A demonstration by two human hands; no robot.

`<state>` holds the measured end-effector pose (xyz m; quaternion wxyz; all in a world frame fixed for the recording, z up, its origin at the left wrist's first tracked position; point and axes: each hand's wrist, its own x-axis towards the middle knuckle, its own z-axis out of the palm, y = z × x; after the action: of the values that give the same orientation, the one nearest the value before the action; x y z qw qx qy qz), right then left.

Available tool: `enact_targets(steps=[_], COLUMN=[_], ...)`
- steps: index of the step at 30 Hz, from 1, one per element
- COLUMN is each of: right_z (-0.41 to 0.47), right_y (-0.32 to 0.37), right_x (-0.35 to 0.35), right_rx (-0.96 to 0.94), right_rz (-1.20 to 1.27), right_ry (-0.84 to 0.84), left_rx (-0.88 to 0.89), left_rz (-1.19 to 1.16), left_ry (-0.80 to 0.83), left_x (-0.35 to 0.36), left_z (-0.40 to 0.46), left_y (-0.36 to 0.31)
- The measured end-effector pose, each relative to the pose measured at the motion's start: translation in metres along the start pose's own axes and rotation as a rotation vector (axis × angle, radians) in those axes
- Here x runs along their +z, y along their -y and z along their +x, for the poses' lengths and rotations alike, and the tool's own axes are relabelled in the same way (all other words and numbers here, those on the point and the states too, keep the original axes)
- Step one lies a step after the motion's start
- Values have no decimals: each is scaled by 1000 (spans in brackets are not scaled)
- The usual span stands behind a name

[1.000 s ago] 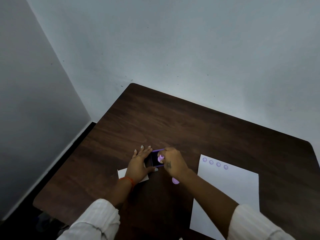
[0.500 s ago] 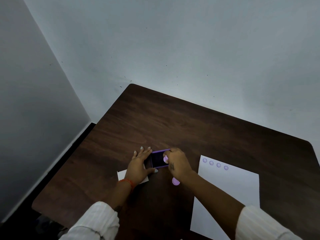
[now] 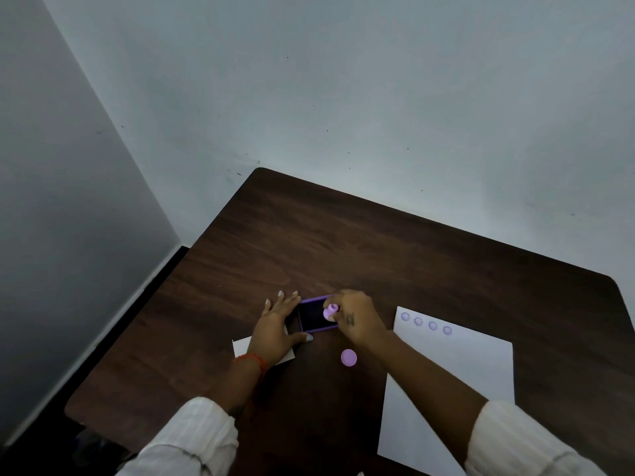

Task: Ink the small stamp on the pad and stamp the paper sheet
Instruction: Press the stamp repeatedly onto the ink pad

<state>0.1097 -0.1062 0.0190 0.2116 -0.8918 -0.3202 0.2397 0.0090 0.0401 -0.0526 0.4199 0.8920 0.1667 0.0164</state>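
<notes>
A small purple stamp (image 3: 331, 311) is pinched in the fingers of my right hand (image 3: 355, 319), just over the right part of the ink pad (image 3: 314, 316), a dark pad in a purple case. My left hand (image 3: 277, 329) lies flat with fingers spread against the pad's left side, its thumb along the near edge. The white paper sheet (image 3: 457, 369) lies to the right, under my right forearm, with a row of several purple stamp marks (image 3: 426, 324) along its top edge.
A round purple cap (image 3: 348, 357) rests on the dark wooden table (image 3: 378, 249) just in front of the pad. A small white card (image 3: 242, 347) sticks out from under my left hand. Grey walls close in behind and at the left.
My right hand has shifted slightly right and lifted, so the stamp now shows more clearly above the pad's right part. The left hand has stayed in place on the pad.
</notes>
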Motion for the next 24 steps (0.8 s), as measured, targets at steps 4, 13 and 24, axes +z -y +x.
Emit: enact_targets(steps=[4, 13, 24], right_z=[-3, 9, -1], right_y=[-12, -16, -14], right_x=[-8, 11, 15], right_rx=[-9, 125, -47], right_rz=[-59, -98, -198], right_ry=[-7, -71, -134], left_rx=[-3, -3, 4], left_rz=[-15, -9, 4], left_ry=[0, -2, 12], left_x=[-1, 0, -1], left_z=[1, 0, 0], left_y=[-1, 0, -2])
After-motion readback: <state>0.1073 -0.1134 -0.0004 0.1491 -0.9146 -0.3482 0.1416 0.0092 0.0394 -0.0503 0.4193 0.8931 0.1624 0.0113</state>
